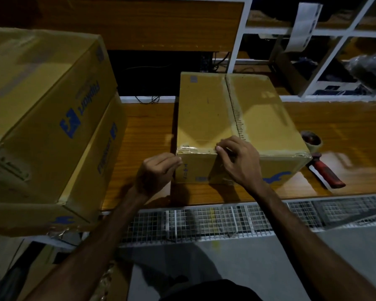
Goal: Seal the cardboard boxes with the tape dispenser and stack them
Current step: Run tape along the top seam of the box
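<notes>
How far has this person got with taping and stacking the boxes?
Done, it seems: two boxes sit stacked on the left, and the middle box has tape along its top seam. In hand: both hands, left and right, work tape at its near edge. The tape dispenser lies on the table to the right. Left: stacking this box.

A brown cardboard box [237, 127] sits flat at centre, flaps closed, clear tape along its top seam. At 9 o'clock, two larger boxes [41, 105] stand stacked. At 3 o'clock lies the red-handled tape dispenser [321, 168]
</notes>
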### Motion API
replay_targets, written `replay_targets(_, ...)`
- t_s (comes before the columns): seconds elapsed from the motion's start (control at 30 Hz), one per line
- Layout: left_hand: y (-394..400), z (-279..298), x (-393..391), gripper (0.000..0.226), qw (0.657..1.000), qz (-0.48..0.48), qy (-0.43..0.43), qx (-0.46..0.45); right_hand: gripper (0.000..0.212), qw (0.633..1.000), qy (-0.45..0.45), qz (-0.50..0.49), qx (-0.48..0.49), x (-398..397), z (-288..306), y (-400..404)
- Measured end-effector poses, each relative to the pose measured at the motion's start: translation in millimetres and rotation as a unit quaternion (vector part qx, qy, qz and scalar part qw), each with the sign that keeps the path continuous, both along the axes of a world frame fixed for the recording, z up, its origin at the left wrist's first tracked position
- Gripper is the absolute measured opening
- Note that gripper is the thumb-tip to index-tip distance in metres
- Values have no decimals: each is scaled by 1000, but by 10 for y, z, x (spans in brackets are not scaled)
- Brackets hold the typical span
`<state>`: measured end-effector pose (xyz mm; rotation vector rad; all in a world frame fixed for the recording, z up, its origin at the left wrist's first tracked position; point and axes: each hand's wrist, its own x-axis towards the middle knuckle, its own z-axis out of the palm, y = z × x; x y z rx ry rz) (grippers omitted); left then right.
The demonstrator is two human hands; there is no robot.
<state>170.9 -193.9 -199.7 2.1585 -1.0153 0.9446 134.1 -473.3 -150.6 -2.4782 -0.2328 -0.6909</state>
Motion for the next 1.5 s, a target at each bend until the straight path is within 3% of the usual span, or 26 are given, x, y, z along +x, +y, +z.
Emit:
replay_targets(0.17, -185, 46, -54, 11, 986, 24, 128, -100, 23, 1000, -18, -5, -6, 5, -49, 1)
replay_targets(0.3, -233, 31, -47, 35, 935, 81, 294, -179, 22, 1000, -29, -2, -11, 7, -59, 0)
replay_targets(0.37, -237, 45, -62, 31, 922, 72, 322, -201, 20, 999, -29, 8, -17, 2, -52, -12)
replay_targets(0.47, -235, 156, -93, 15, 932, 49, 300, -195, 24, 999, -18, 22, -28, -3, -46, -38)
replay_targets(0.63, -400, 268, 16, 27, 985, 50, 156, -62, 26, 997, -39, 23, -67, 5, -68, 98)
replay_targets(0.83, -489, 156, 42, 14, 980, 42, 169, -92, 29, 997, -53, 15, -49, -15, -189, 149)
replay_targets(1.07, -545, 171, -3, 12, 979, 51, 159, -117, 43, 997, -40, -49, -49, -171, -253, -681)
replay_targets(1.33, -531, 195, -16, 15, 982, 57, 143, -108, 26, 997, -20, -67, -38, -338, -134, -1490)
replay_targets(1.5, -554, 167, -30, 16, 983, 65, 139, -101, 33, 995, -5, -96, -9, -406, -157, -2010)
